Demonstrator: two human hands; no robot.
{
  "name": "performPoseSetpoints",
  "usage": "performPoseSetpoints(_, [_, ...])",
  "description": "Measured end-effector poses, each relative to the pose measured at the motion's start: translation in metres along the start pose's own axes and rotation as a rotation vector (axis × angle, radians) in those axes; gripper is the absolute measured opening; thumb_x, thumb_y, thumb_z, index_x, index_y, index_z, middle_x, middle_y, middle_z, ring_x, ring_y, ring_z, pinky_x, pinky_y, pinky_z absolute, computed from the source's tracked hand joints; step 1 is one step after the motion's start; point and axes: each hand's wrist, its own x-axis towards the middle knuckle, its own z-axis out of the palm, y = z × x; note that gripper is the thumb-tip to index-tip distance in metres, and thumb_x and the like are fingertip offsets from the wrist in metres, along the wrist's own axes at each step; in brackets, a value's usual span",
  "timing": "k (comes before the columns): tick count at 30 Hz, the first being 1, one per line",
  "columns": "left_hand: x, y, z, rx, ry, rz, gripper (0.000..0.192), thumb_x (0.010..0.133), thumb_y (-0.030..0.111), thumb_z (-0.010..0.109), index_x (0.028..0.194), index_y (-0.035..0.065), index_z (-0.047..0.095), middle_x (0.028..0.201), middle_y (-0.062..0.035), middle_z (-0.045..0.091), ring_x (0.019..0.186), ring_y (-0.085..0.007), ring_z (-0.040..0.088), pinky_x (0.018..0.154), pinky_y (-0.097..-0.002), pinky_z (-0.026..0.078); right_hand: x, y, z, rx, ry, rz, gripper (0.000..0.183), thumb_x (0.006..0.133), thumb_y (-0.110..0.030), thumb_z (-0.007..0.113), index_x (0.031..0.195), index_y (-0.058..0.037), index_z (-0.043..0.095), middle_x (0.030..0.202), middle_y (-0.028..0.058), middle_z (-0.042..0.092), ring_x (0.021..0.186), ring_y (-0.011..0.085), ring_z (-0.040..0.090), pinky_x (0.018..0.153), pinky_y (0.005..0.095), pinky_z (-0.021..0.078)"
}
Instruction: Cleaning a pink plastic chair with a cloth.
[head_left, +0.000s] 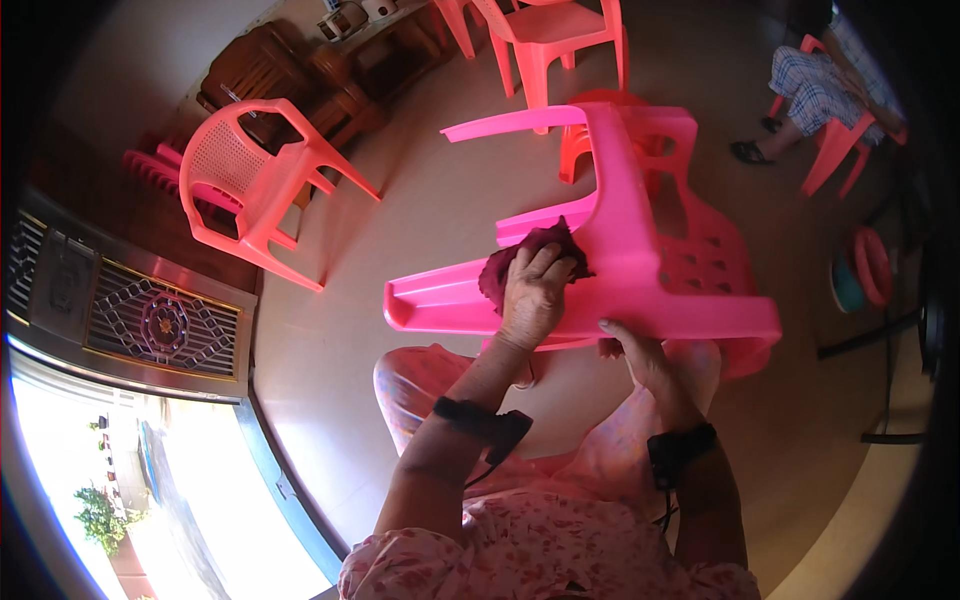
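A bright pink plastic armchair (630, 255) lies tipped on its side in front of my knees. Its legs point left, and the backrest with its cut-out holes faces right. My left hand (536, 289) presses a crumpled dark maroon cloth (544, 244) against the near leg, close to where it joins the seat. Along the chair's near edge, my right hand (641, 356) grips the pink plastic, thumb on top; its fingers are partly hidden beneath.
A salmon plastic armchair (259, 180) stands at left, near a wooden bench (277, 75). More plastic chairs (555, 30) stand beyond, with a red stool (574, 150). A seated person (814, 90) is at far right, near tubs (874, 266). A metal door (165, 322) stands open at left.
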Motion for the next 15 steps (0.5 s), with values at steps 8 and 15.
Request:
performPoseSetpoints(8, [-0.051,-0.082,-0.062,0.066,0.09,-0.211,0.019,0.056,-0.002,0.062,0.074,0.0054,0.059,0.089,-0.0089,0.057,0.082,-0.027,0.052,0.071,-0.0348,0.043,0.005,0.007,-0.003,0.102,-0.027,0.022,0.028,0.078,-0.033,0.057,0.068,-0.0074,0.054,0.053,0.0035,0.053,0.047,0.0105,0.049,0.046,0.0216,0.0358])
performPoseSetpoints(15, [-0.059,-0.093,-0.078,0.099,0.17,-0.352,0.016,0.061,0.0,0.061,0.075,0.0042,0.059,0.086,-0.0085,0.059,0.08,-0.0264,0.054,0.069,-0.0351,0.044,0.003,0.003,-0.005,0.056,-0.053,0.017,0.037,0.08,-0.04,0.053,0.064,-0.0074,0.053,0.052,0.0031,0.052,0.048,0.0103,0.049,0.046,0.0215,0.0362])
